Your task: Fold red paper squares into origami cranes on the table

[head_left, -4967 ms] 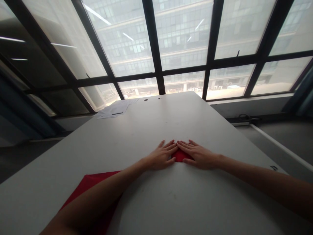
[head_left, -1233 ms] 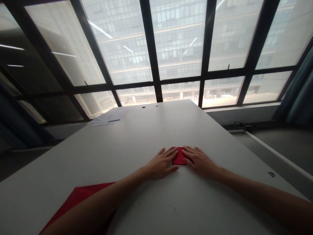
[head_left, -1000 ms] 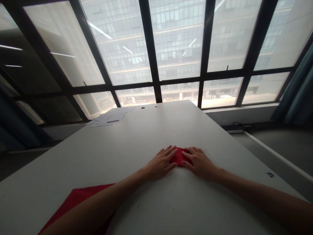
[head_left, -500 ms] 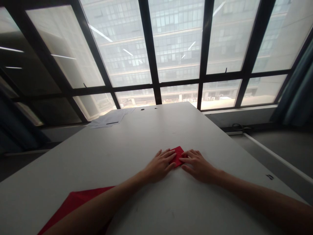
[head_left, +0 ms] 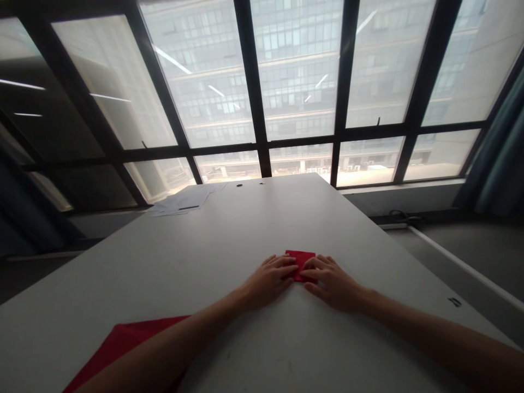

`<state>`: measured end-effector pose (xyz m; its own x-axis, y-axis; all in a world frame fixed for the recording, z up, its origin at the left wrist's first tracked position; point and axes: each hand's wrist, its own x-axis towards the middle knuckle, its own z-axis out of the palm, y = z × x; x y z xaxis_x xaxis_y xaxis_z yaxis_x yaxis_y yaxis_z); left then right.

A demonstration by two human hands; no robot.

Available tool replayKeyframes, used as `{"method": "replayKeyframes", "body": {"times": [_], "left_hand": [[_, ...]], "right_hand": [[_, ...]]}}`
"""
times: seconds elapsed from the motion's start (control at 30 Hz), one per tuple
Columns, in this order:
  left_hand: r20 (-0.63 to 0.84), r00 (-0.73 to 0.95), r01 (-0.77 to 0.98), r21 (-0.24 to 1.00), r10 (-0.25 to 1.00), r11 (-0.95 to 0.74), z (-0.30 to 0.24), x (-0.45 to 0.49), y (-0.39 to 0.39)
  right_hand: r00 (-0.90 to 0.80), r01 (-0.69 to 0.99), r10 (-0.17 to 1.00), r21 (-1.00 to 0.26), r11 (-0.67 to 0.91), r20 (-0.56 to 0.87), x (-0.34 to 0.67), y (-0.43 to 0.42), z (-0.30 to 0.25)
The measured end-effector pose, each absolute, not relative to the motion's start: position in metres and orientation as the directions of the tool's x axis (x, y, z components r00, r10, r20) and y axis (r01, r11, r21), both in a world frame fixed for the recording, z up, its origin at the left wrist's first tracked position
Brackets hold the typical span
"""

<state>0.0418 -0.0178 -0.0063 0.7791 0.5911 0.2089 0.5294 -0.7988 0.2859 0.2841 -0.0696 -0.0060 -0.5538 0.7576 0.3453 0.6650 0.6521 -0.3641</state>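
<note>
1. At the far left a blue curtain (head_left: 24, 213) hangs beside the dark-framed windows (head_left: 298, 76), which run across the back
2. On the near left of the pale surface (head_left: 241, 234) lies a larger red sheet (head_left: 133, 337), partly hidden by the left forearm, which crosses in front of it
3. Well beyond that sheet, towards the far edge, loose white papers (head_left: 172, 204) overlap, with a thin dark stick-like object (head_left: 189, 207) on top
4. The left hand (head_left: 265, 281) rests palm down, fingers slightly bent and spread from the thumb; its fingertips lie on the left part of the small red piece without visibly gripping it
5. The small red piece (head_left: 300, 256) lies on the surface between both hands, its far side showing and its left and right sides partly covered
6. The right hand (head_left: 336, 285) is half curled, forefinger on the piece, thumb apart near its lower edge; whether the bent fingers pinch it, I cannot tell
7. Farther right, a dark mark (head_left: 454, 302) shows near the surface's edge, and a second blue curtain (head_left: 495, 180) hangs beyond
</note>
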Motion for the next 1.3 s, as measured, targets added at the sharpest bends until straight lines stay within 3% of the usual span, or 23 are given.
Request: {"method": "replayKeyframes", "body": {"times": [0.63,1.3], "left_hand": [[0.123,0.827,0.496,0.301,0.549,-0.814,0.004,0.042,-0.022],[0.117,0.823,0.516,0.256,0.556,-0.817,-0.008,0.037,-0.014]], "right_hand": [[-0.516,0.608,0.740,-0.424,0.671,0.432,0.286,-0.057,-0.024],[-0.465,0.694,0.804,-0.411,0.591,0.371,0.286,-0.057,-0.023]]}}
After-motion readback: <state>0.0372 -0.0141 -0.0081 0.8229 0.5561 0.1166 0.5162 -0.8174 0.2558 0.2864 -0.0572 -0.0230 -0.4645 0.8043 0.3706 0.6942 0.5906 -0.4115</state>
